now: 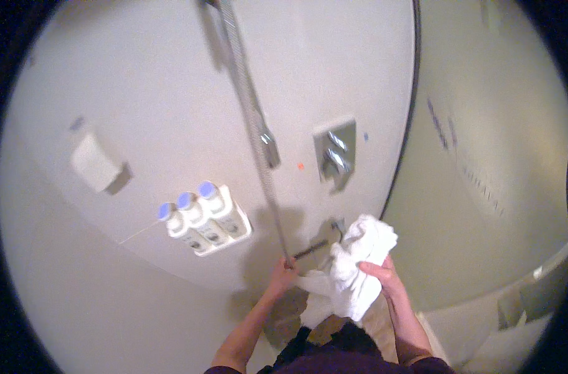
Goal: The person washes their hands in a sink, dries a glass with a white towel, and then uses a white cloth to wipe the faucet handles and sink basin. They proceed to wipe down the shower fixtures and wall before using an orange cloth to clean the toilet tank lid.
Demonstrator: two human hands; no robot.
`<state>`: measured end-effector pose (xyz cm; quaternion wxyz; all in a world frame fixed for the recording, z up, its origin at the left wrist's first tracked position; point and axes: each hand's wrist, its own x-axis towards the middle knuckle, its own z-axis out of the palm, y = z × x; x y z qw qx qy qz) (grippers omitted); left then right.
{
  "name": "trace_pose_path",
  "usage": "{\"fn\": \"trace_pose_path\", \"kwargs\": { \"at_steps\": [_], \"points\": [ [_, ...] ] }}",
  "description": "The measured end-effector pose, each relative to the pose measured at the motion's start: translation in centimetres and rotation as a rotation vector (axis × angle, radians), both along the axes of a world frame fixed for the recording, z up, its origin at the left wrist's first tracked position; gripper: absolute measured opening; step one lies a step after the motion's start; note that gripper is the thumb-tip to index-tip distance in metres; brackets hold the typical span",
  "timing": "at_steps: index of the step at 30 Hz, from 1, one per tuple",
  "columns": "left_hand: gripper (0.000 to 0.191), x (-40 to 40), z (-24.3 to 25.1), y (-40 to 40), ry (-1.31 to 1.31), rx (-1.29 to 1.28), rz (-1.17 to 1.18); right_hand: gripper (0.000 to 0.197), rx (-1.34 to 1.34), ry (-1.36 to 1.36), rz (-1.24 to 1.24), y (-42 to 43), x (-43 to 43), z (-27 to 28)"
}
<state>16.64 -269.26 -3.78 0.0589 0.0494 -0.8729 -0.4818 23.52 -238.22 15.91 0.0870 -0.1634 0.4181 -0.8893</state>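
Observation:
A bunched white towel (363, 266) is in my right hand (382, 276), with the thumb pressed on its folds. Part of the cloth stretches left toward my left hand (282, 278) and hangs down in front of my legs. My left hand closes around the lower end of a ribbed metal shower hose (251, 107), which runs up the pale wall. Blur hides how the fingers sit there. Beside that hand, a short dark bar (311, 250) juts to the right toward the towel.
Several white bottles with blue caps (211, 233) stand in a wall holder at left. A chrome shower control (336, 154) is above the towel. A white box-shaped fixture (96, 163) is on the wall farther left. At right stands a dark-edged glass panel (475, 163).

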Motion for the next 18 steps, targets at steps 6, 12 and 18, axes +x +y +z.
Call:
{"fn": "trace_pose_path", "kwargs": {
  "at_steps": [6, 12, 18],
  "points": [
    [0.035, 0.2, 22.2, 1.6, 0.527, 0.054, 0.001, 0.045, 0.086, -0.056, -0.291, -0.2, -3.5, 8.0],
    [0.024, -1.1, 52.2, 1.2, 1.287, 0.144, -0.006, 0.031, 0.057, 0.467, -0.589, -0.6, -6.2, 25.9],
    [0.031, -6.1, 63.8, 4.0, 1.103, 0.195, -0.204, 0.027, -0.046, 1.186, -1.085, -6.0, -8.2, 42.5]
  ]
}}
